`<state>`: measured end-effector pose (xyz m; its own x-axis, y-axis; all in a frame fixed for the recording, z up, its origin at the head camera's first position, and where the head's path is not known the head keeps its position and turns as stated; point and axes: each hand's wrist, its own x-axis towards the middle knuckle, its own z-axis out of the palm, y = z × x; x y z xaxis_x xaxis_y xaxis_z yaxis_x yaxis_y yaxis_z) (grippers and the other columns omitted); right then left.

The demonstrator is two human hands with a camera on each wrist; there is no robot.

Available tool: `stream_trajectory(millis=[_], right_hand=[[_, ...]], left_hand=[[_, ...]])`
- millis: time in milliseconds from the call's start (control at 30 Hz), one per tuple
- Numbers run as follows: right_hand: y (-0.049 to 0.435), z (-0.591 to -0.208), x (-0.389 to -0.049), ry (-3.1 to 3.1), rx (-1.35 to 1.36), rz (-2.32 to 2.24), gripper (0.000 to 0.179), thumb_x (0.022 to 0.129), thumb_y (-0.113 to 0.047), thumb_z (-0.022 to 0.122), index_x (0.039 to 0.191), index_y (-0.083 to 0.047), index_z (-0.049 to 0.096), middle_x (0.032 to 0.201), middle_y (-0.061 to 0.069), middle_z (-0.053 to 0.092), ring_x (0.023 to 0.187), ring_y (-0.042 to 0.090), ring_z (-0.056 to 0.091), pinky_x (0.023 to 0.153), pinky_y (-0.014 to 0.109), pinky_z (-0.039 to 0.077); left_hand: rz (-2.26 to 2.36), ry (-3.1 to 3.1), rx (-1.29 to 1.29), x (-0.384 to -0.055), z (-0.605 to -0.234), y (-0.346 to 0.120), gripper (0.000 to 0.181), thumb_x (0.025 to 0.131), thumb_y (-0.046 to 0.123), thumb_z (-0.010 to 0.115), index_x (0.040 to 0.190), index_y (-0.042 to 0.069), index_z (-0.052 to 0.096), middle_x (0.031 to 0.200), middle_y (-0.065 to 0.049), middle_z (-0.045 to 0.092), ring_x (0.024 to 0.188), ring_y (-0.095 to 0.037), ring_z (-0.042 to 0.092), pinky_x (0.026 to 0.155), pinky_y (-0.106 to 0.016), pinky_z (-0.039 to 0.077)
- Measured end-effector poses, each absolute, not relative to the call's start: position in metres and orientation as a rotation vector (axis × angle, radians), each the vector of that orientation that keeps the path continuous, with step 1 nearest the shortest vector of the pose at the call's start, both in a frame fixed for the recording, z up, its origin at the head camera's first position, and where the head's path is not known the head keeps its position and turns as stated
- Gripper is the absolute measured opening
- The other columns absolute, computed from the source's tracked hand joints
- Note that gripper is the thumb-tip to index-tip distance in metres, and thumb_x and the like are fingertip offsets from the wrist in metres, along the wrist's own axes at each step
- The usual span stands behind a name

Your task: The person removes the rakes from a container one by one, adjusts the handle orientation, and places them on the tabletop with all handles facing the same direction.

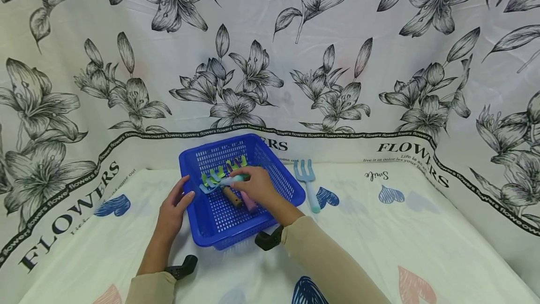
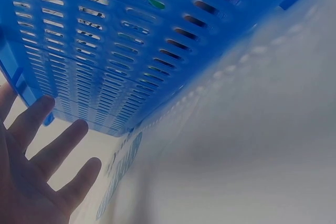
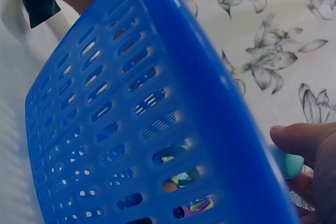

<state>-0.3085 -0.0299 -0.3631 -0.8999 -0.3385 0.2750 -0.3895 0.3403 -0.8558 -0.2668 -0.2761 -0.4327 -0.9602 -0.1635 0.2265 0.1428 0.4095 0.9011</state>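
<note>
A blue slotted plastic basket (image 1: 202,238) stands on the cloth, tilted in the head view. Inside it, my right hand (image 1: 259,186) pinches the teal end of a light blue toy hand rake (image 1: 225,181), whose pronged head lies low on the left. Beneath are green pronged tool heads (image 1: 211,178), a brown handle (image 1: 231,197) and a pink handle (image 1: 249,202). My left hand (image 1: 172,208) is at the basket's left rim, fingers extended; in the left wrist view its fingers (image 2: 58,148) spread beside the basket wall. In the right wrist view the teal handle end (image 3: 290,164) shows by the thumb.
A light blue three-pronged fork (image 1: 310,189) with a teal handle end lies on the cloth right of the basket. White cloth (image 1: 379,247) printed with hearts covers the table. Behind it hangs a flower-printed curtain (image 1: 253,13).
</note>
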Motion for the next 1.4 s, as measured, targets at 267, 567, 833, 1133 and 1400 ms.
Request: stream_trajectory(millis=[267, 567, 833, 1133, 1400], right_hand=[[-0.025, -0.359, -0.304, -2.45, 0.609, 1.681, 0.02, 0.085, -0.017, 0.076, 0.105, -0.014, 0.076, 0.096, -0.002, 0.069, 0.075, 0.011, 0.061, 0.064, 0.023, 0.052], [-0.021, -0.361, -0.298, -2.099, 0.681, 1.778, 0.021, 0.087, -0.016, 0.074, 0.107, -0.01, 0.075, 0.106, 0.003, 0.07, 0.083, 0.013, 0.067, 0.072, 0.026, 0.056], [-0.011, -0.364, -0.29, -1.943, 0.638, 1.831, 0.024, 0.088, -0.016, 0.074, 0.11, -0.006, 0.072, 0.102, 0.007, 0.069, 0.083, 0.016, 0.065, 0.066, 0.022, 0.053], [0.016, -0.342, -0.255, -1.972, 0.582, 1.96, 0.02, 0.09, -0.005, 0.067, 0.107, 0.006, 0.066, 0.098, 0.016, 0.067, 0.081, 0.031, 0.067, 0.069, 0.024, 0.056], [0.051, -0.361, -0.269, -1.883, 0.581, 2.077, 0.019, 0.094, -0.003, 0.063, 0.109, 0.008, 0.064, 0.106, 0.019, 0.062, 0.08, 0.027, 0.069, 0.076, 0.037, 0.058]], left_hand=[[-1.552, -2.37, -0.006, -0.265, -0.431, -0.271, 0.062, 0.098, 0.043, 0.05, 0.154, 0.03, 0.027, 0.159, -0.008, 0.023, 0.141, -0.041, 0.026, 0.105, -0.061, 0.029], [-1.539, -2.376, 0.005, -0.268, -0.43, -0.272, 0.062, 0.098, 0.045, 0.05, 0.154, 0.03, 0.027, 0.159, -0.007, 0.023, 0.141, -0.041, 0.027, 0.105, -0.061, 0.03], [-1.562, -2.372, -0.005, -0.265, -0.433, -0.274, 0.063, 0.099, 0.042, 0.05, 0.155, 0.028, 0.027, 0.16, -0.009, 0.021, 0.141, -0.041, 0.025, 0.105, -0.061, 0.029], [-1.548, -2.382, 0.008, -0.265, -0.432, -0.275, 0.063, 0.098, 0.045, 0.049, 0.155, 0.028, 0.026, 0.16, -0.008, 0.022, 0.141, -0.041, 0.026, 0.105, -0.061, 0.03], [-1.549, -2.374, -0.015, -0.267, -0.434, -0.277, 0.063, 0.099, 0.044, 0.05, 0.155, 0.026, 0.027, 0.159, -0.011, 0.023, 0.14, -0.043, 0.027, 0.105, -0.06, 0.03]])
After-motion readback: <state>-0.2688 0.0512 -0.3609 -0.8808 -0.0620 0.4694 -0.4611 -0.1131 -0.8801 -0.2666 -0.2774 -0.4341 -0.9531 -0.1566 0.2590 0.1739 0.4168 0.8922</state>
